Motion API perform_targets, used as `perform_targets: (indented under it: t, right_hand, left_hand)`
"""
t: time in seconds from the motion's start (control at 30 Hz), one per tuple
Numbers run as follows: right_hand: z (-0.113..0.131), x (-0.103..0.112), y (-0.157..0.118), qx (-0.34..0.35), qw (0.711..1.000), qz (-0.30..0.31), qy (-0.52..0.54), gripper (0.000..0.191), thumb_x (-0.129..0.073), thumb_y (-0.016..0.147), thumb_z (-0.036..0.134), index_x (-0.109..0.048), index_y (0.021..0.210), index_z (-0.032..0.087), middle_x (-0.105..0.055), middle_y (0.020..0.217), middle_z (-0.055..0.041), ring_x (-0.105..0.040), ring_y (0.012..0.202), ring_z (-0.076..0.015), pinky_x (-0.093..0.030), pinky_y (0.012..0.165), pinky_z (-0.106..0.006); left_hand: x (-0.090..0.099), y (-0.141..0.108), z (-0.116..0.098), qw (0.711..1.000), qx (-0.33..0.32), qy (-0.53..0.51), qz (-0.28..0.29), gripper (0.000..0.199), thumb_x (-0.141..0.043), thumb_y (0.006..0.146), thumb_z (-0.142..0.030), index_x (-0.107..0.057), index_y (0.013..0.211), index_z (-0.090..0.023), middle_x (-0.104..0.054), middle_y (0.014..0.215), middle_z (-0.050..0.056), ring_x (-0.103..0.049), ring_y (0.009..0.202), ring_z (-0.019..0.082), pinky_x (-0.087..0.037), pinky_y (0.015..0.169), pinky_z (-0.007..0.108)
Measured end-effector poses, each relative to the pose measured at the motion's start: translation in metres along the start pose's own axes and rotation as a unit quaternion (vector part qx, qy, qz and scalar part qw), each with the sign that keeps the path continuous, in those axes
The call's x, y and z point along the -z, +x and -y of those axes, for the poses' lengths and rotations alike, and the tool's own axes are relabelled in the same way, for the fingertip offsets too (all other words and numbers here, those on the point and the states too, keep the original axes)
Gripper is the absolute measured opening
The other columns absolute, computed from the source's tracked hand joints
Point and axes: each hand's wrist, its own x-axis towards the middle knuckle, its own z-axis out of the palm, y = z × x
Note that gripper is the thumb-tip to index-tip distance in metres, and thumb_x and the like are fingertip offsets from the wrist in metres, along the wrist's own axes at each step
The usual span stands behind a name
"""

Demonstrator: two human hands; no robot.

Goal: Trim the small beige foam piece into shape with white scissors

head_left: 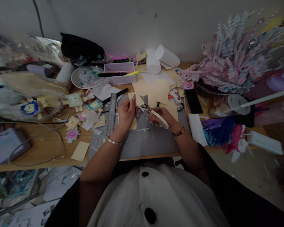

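My right hand point(159, 117) is closed around a pair of scissors with pale handles point(161, 119); the blades point up and left. My left hand point(127, 110) pinches a cream piece of card point(139, 99) between thumb and fingers. The scissor blades lie close by the card's edge; whether they touch it I cannot tell. Both hands are above a grey cutting mat point(142, 146) scattered with small scraps. Just left of my left hand, a metal ruler point(112, 115) lies on the mat. Beyond my hands are larger cream card sheets point(159, 91).
Small drawn card figures point(74, 100) and scraps lie at left. A lilac box point(119, 67) and white rolls point(153, 61) stand at the back. A phone point(193, 101), a lidded drink cup point(229, 105) and a pink jewelled decoration point(234, 63) are at right. A cable point(61, 142) loops at left.
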Motion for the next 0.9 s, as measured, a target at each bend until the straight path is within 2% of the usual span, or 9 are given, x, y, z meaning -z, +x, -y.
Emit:
perform_targets:
  t: [0.17,0.37,0.6,0.9]
  right_hand:
    - [0.0006,-0.0006,-0.0003,-0.001,1.000,-0.005,-0.008,0.048,-0.088,0.065,0.056,-0.066,0.079,0.015,-0.060,0.054,0.0051,-0.045,0.037,-0.0046,-0.034,0.033,-0.017]
    - [0.0005,-0.0009,0.0004,-0.011,1.000,-0.008,0.003,0.052,-0.090,0.059,0.057,-0.066,0.079,0.015,-0.059,0.053,0.0064,-0.045,0.038,-0.0044,-0.035,0.033,-0.016]
    - [-0.0071,0.0003,0.0019,0.004,1.000,-0.021,-0.011,0.052,-0.087,0.064,0.059,-0.070,0.085,0.013,-0.059,0.055,0.0055,-0.045,0.038,-0.0048,-0.036,0.034,-0.018]
    - [-0.0019,-0.0023,-0.0013,0.028,0.999,-0.031,-0.033,0.044,-0.086,0.069,0.053,-0.065,0.078,0.015,-0.052,0.050,0.0083,-0.040,0.038,-0.0038,-0.032,0.037,-0.019]
  left_hand:
    - [-0.0002,-0.0001,0.0003,1.000,-0.007,-0.003,-0.002,0.054,-0.047,0.098,-0.070,-0.045,0.067,-0.025,-0.047,0.049,-0.004,-0.043,0.045,0.012,-0.034,0.048,0.030]
    - [-0.0015,0.0004,0.0011,0.999,-0.016,-0.028,-0.002,0.059,-0.049,0.093,-0.077,-0.046,0.066,-0.024,-0.047,0.047,-0.004,-0.040,0.041,0.011,-0.030,0.043,0.029]
    - [-0.0028,0.0011,0.0041,0.999,-0.022,-0.047,-0.013,0.059,-0.054,0.091,-0.076,-0.046,0.063,-0.024,-0.049,0.045,-0.004,-0.040,0.039,0.010,-0.030,0.041,0.028]
    - [-0.0021,0.0020,0.0009,0.998,-0.012,-0.063,-0.011,0.060,-0.058,0.089,-0.076,-0.047,0.061,-0.024,-0.047,0.043,-0.004,-0.039,0.038,0.009,-0.027,0.040,0.028]
